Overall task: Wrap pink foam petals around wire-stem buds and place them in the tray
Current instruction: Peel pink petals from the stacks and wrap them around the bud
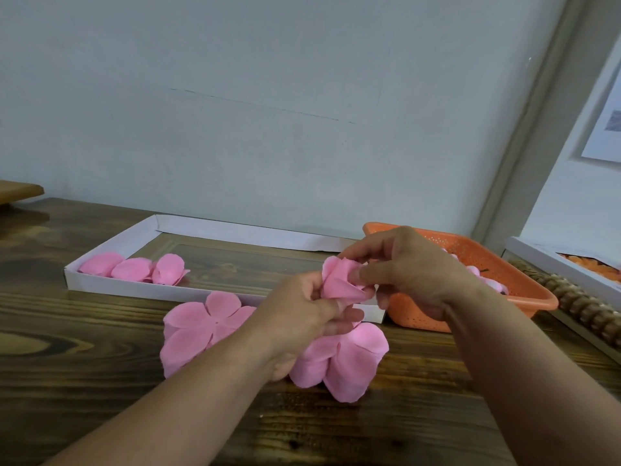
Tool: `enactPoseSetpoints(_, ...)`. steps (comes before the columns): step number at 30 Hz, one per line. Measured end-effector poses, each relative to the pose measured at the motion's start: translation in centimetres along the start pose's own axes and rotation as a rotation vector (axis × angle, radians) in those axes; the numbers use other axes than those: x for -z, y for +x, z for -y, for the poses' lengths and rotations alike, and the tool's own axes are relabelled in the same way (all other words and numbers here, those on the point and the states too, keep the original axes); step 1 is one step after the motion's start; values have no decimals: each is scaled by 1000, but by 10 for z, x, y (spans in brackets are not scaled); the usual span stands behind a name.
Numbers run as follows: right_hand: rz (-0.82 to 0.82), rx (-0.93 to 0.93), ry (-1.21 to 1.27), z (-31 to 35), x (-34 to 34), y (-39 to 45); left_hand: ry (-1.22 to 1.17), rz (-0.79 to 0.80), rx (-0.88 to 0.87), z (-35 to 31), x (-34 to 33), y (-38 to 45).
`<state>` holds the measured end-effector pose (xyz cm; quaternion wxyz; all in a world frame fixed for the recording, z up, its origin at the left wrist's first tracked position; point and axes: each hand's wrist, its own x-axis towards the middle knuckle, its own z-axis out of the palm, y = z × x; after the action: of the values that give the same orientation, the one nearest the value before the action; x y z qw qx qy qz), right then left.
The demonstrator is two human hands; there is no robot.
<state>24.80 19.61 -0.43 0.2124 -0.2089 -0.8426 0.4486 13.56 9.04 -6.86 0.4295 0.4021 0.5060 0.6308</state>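
Observation:
Both hands meet over the table's middle around a pink foam petal piece [339, 280] folded into a cup. My left hand [299, 317] grips it from below and my right hand [410, 267] pinches its upper edge; the bud and wire inside are hidden. More large pink petals [349, 361] hang under my left hand. A flat flower-shaped petal sheet [198, 324] lies on the wood to the left. The white tray [141, 287] behind holds three wrapped pink pieces [134, 269] at its left end.
An orange perforated basket [504, 264] with pale buds on wire stems [487, 280] stands at the right. Beyond it are a beaded wooden strip [571, 301] and a white box with orange pieces [591, 264]. The wall runs close behind the tray.

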Motion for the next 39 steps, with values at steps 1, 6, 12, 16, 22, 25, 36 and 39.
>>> enactPoseSetpoints(1, -9, 16, -20, 0, 1, 0, -14, 14, 5, -1, 1, 0)
enactPoseSetpoints(6, -8, 36, 21, -1, 1, -1, -38, 49, 34, -3, 3, -1)
enactPoseSetpoints(12, 125, 90, 25, 1, 6, -6, -71, 46, 47, -5, 6, 0)
enactPoseSetpoints(16, 157, 146, -65, 4, 6, -4, -82, 79, 68, -6, 7, 0)
enactPoseSetpoints(22, 93, 131, -149, 4, 2, 1, -54, 124, 72, -7, 7, -3)
enactPoseSetpoints(25, 70, 123, -159, 3, 0, 4, -48, 109, 61, -7, 7, -3)
enactPoseSetpoints(36, 76, 134, -101, 4, 8, 0, -195, 183, 100, -15, 5, -6)
enactPoseSetpoints(39, 72, 138, -102, 4, 9, 0, -215, 176, 107, -16, 4, -7)
